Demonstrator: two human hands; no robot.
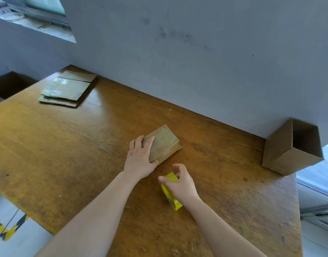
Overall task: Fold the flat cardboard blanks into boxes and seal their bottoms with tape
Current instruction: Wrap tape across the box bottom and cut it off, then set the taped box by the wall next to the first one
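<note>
the small box (164, 143) sits near the middle of the wooden table (66, 145). the left hand (141, 160) grips its 8 o'clock corner, fingers slightly spread over the top and thumb against the side. just beside the box at 5 o'clock, the right hand (181, 184) curls its fingers round the yellow tape roll (169, 197). flat blanks (66, 88) lie stacked at the table's 11 o'clock, and an open box (285, 151) lies on its side at 3 o'clock.

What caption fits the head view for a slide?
Left hand holds a small cardboard box on the wooden table while right hand grips yellow tape roll.
</note>
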